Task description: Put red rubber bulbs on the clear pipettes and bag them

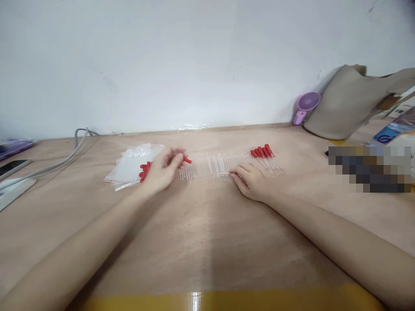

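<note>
A row of clear glass dropper tubes (212,166) lies across the wooden table (201,242). At the row's right end sit finished droppers with red rubber bulbs (262,151). My left hand (164,169) is closed in a pinch on a red bulb (187,160) at the row's left end. Beside that hand lies a small heap of loose red bulbs (144,171). My right hand (249,179) rests on the table with its fingers curled against the near ends of the tubes; what it holds, if anything, is hidden.
Clear plastic bags (131,166) lie left of the hands. A grey cable (56,164) and a phone (11,167) are at far left. A purple hand fan (306,106) and a beige bag (350,103) stand at the back right against the wall.
</note>
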Demonstrator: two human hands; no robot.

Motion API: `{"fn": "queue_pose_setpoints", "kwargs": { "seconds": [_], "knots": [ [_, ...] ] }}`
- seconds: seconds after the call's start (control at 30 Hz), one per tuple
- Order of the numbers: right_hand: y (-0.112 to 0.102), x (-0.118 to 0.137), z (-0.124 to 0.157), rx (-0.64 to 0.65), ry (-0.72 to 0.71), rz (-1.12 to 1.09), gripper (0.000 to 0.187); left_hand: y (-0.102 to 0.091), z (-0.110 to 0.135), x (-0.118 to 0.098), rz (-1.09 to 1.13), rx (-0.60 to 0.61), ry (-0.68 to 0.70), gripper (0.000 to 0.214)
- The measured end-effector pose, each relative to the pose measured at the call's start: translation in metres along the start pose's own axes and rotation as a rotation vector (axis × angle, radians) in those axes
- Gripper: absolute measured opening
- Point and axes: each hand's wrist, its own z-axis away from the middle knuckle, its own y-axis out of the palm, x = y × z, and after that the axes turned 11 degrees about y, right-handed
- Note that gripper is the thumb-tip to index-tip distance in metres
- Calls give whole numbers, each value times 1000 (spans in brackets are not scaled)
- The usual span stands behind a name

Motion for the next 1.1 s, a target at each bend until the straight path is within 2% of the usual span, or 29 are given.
{"fn": "queue_pose_setpoints", "kwargs": {
  "seconds": [0.07, 0.17, 0.23, 0.4, 0.53, 0.7, 0.87, 1.1],
  "knots": [
    [-2, 2, 0, -18, 28, 22, 18, 24, 17, -1, 145, 93, -58, 22],
    [-3, 3, -1, -14, 43, 12, 18, 50, 34, 6, 177, 53, -98, 22],
    [-3, 4, -1, -3, 30, -11, 18, 58, 41, 12, 159, 63, -74, 25],
    [-3, 14, 2, -3, 31, -103, 16, 58, 44, 19, 125, 97, 14, 24],
    [0, 22, 3, 13, 24, -147, 15, 57, 43, 18, 158, 130, 27, 23],
    [2, 25, 4, 106, 11, -191, 13, 57, 43, 18, 163, 165, 17, 24],
    [-1, 24, 3, 133, -2, -248, 14, 54, 43, 14, 102, 273, 6, 24],
    [-4, 16, 1, 260, 42, -413, 13, 53, 44, 8, 103, 392, 53, 21]
  ]
}}
